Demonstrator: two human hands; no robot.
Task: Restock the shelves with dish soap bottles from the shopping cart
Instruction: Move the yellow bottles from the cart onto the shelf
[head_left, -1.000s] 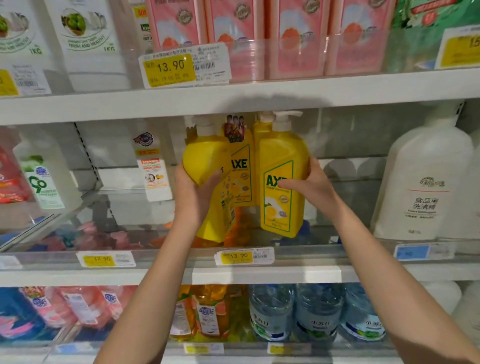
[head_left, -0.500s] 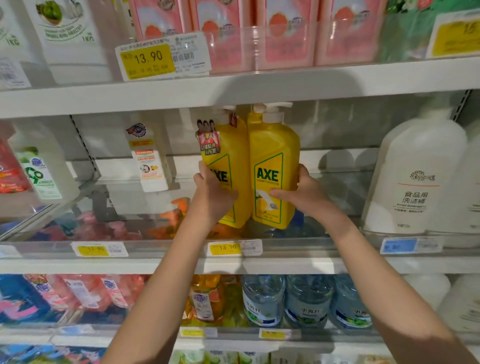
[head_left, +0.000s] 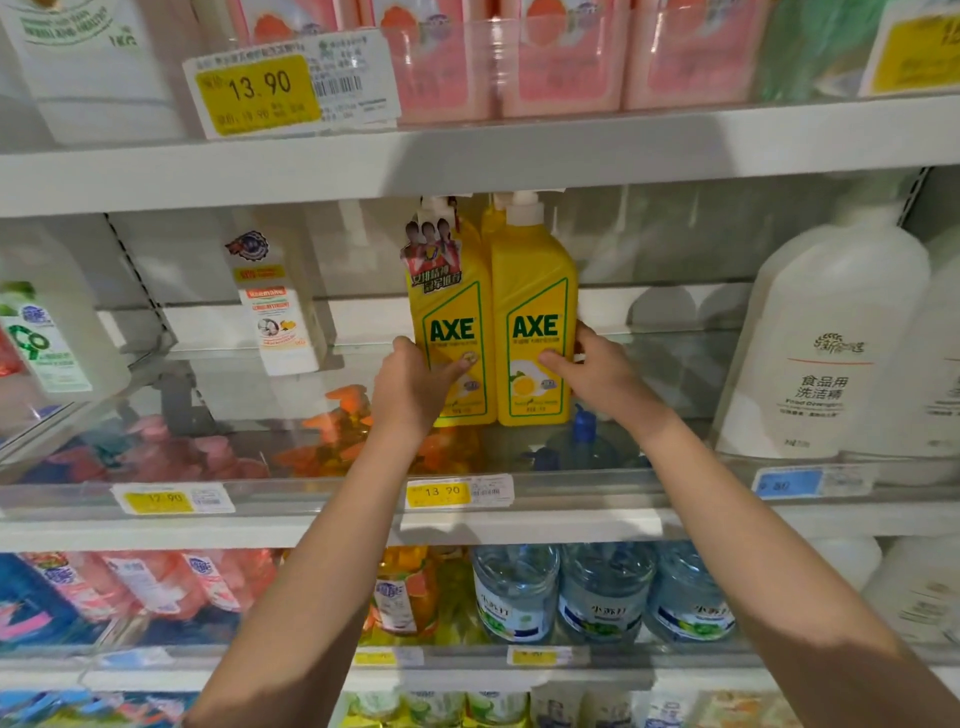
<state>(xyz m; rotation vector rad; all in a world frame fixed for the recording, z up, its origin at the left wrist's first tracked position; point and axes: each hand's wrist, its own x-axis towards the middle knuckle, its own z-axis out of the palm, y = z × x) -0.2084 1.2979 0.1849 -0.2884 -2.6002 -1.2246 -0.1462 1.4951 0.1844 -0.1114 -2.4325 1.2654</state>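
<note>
Head view: left bottle (head_left: 453, 332) and right bottle (head_left: 535, 317) stand upright, touching, centre frame in the middle shelf (head_left: 582, 522). Left hand (head_left: 410, 389) grips the left one low, right hand (head_left: 597, 374) the right. Likely next: push straight back.

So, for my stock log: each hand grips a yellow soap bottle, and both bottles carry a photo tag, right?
Not quite: the head view shows the photo tag only on the left bottle, in the left hand; the right bottle, in the right hand, has none.
</note>
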